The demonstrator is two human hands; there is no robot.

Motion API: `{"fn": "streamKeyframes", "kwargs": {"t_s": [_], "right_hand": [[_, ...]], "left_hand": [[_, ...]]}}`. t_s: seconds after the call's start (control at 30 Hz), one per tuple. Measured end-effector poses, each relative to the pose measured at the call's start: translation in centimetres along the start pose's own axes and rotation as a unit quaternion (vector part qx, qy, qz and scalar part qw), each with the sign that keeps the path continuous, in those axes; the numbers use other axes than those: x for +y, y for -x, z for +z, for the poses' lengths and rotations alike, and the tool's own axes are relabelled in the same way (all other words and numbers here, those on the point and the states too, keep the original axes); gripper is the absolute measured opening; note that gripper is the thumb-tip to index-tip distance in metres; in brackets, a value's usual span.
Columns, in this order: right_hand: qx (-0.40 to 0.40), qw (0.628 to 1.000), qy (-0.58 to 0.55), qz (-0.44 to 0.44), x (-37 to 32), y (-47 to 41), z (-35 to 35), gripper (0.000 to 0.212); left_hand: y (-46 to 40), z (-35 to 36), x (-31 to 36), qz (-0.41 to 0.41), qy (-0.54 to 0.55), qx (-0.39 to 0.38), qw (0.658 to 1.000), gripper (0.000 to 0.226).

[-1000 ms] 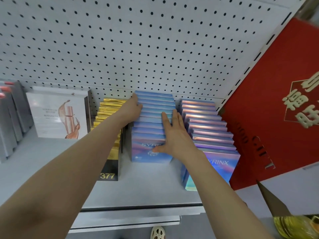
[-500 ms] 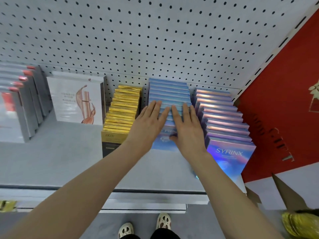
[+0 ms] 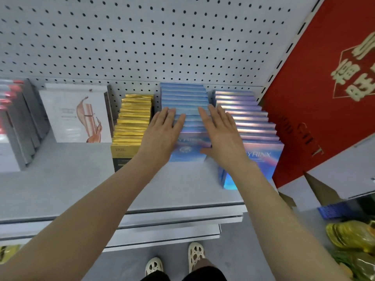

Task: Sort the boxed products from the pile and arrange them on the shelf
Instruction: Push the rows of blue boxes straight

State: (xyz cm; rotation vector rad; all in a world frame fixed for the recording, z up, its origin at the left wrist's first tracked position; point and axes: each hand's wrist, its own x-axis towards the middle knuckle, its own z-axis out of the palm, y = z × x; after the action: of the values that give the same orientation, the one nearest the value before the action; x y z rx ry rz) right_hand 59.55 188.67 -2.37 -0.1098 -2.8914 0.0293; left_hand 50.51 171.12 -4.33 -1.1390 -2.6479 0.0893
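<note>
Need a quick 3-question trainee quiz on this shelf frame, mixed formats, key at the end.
1. True or false: both the left hand and the right hand lie flat with straight fingers on the row of blue boxes.
2. Which row stands directly left of the blue boxes? A) gold boxes B) purple boxes C) the red gift box
3. Fill in: the wall behind the shelf is a grey ___ panel dotted with holes.

Key: 1 true; 2 A; 3 pegboard
</note>
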Motion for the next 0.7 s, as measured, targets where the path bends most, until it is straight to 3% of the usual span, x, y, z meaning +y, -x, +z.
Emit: {"fn": "streamKeyframes", "kwargs": {"t_s": [0.17,0.4,0.6,0.7], "right_hand": [[-0.005,0.997,-0.037,0.074,5.2,4.6,-2.8,0.123],[-0.126,0.987,0.058,0.079,10.7,7.0,-1.7,0.137],[-0.03,0.998,0.052,0.031,12.1,7.4,0.9,0.125],[-0.011,0.999,0.042,0.02,12.7,7.2,1.1,0.121]], "left_hand": [[0.9,-1.0,1.9,-0.003,0.014,0.057,0.998,0.096],[0.4,-2.0,11.5,0.051,0.048,0.128,0.989,0.087],[-2.7,-0.8,14.8,0.054,0.018,0.082,0.995,0.081],[-3.0,-0.4,15.0,0.053,-0.015,0.093,0.994,0.058]]}}
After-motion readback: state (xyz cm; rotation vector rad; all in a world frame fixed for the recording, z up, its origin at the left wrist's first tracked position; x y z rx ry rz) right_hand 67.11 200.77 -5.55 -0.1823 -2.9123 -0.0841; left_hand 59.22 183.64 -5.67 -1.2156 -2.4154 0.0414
